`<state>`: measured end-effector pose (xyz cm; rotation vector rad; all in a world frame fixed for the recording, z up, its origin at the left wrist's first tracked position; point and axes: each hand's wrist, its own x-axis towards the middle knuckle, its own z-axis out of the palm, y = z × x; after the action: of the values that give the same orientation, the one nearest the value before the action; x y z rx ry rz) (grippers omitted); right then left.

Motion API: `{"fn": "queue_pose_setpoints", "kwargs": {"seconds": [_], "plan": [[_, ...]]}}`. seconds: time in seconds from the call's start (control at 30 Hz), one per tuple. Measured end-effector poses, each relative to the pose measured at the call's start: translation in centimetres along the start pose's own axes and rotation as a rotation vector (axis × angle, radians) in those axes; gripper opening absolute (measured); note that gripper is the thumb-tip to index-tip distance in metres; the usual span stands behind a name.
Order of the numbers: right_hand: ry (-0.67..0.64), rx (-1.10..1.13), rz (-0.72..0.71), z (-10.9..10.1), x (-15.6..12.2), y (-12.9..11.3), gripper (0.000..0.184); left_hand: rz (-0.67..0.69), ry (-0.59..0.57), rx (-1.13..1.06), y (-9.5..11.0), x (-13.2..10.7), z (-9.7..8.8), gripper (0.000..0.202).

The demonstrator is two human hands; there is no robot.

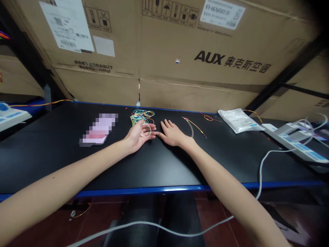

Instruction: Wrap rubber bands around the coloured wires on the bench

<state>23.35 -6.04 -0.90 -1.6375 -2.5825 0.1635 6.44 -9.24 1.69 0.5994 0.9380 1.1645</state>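
Note:
My left hand (136,137) is turned palm up, with its fingers loosely stretched toward the right. A thin white wire (150,129), bent into a loop, rests in it across the fingers near the thumb. To its right, my right hand (171,133) lies flat, palm down, on the black tabletop (164,164), fingers spread and nothing visible in it. The two hands nearly meet at the fingertips. Just behind my left hand is a tangled bundle of coloured thin wires (140,115). Several loose wires (195,127) lie right of my right hand.
A phone (100,128), its screen blurred out, lies at left. A white plastic packet (239,120) and a power strip (295,142) sit at right. A grey cable (260,171) hangs over the blue front edge. A large cardboard box (164,75) stands behind the table.

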Motion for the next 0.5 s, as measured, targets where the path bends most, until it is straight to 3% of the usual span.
{"fn": "queue_pose_setpoints", "kwargs": {"seconds": [0.27, 0.5], "plan": [[0.032, 0.007, 0.0, 0.21, -0.01, 0.07, 0.078, 0.01, 0.079, 0.018, 0.07, 0.11, -0.19, 0.04], [0.017, -0.003, 0.009, 0.0, -0.03, -0.16, 0.078, 0.002, 0.005, 0.082, 0.37, -0.32, -0.21, 0.048]]}}
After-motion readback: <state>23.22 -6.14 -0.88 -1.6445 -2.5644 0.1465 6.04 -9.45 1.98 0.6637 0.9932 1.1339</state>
